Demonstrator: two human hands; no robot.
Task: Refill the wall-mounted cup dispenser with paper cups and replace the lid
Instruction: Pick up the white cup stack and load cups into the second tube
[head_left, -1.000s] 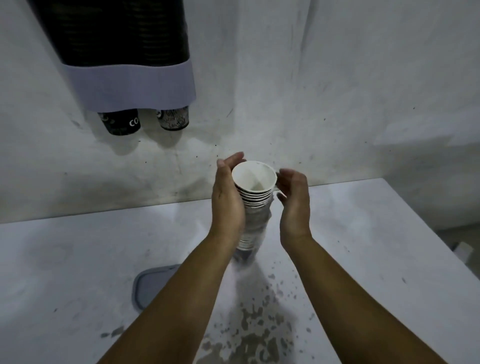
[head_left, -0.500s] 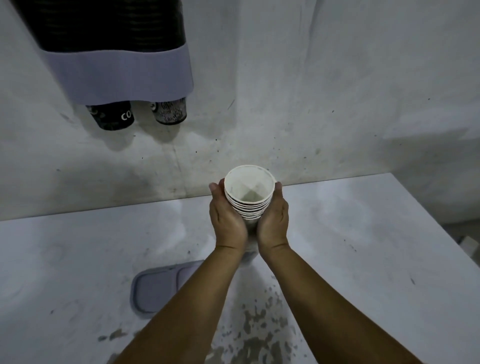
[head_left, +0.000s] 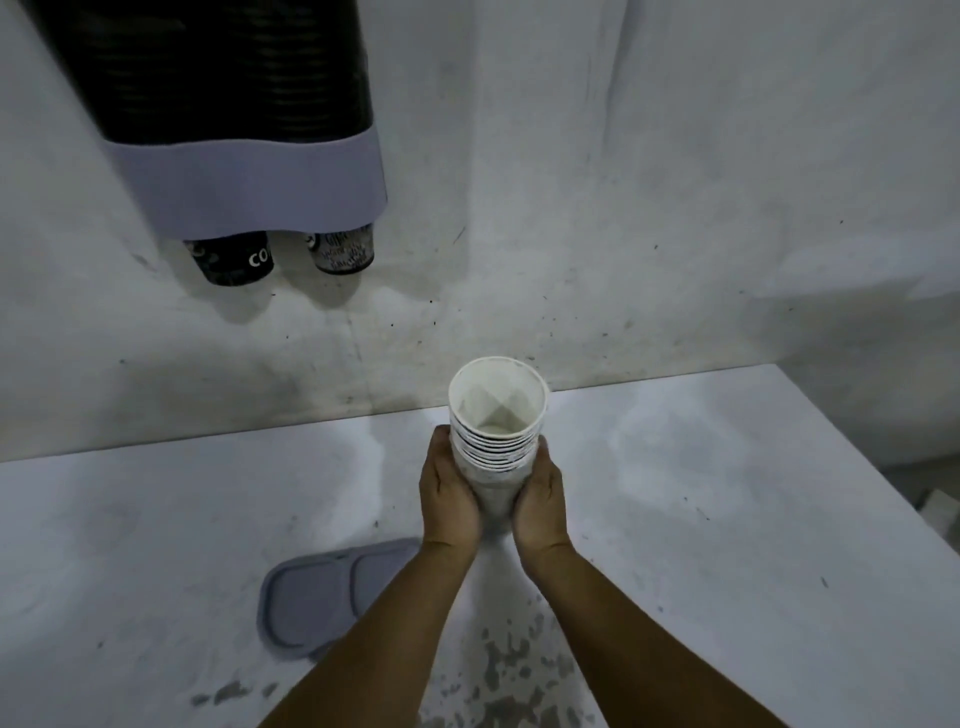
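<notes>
A stack of white paper cups (head_left: 496, 415) stands upright between my palms, mouth up, above the white table (head_left: 727, 519). My left hand (head_left: 449, 496) presses its left side and my right hand (head_left: 540, 499) its right side, both low on the stack. The wall-mounted cup dispenser (head_left: 244, 171) hangs at the upper left, with a dark tube body and a pale grey base. Two cup bottoms (head_left: 231, 260) poke out beneath it. The grey dispenser lid (head_left: 317, 597) lies flat on the table, left of my left forearm.
A grubby white wall (head_left: 623, 208) rises right behind the table. Dark paint chips (head_left: 498, 675) mark the tabletop near my arms. The table's right edge (head_left: 909, 493) drops off to a floor with a small white object.
My hands have closed in from loosely flanking the stack to clasping it on both sides. They slid lower on the stack, and the stack now rises higher above them.
</notes>
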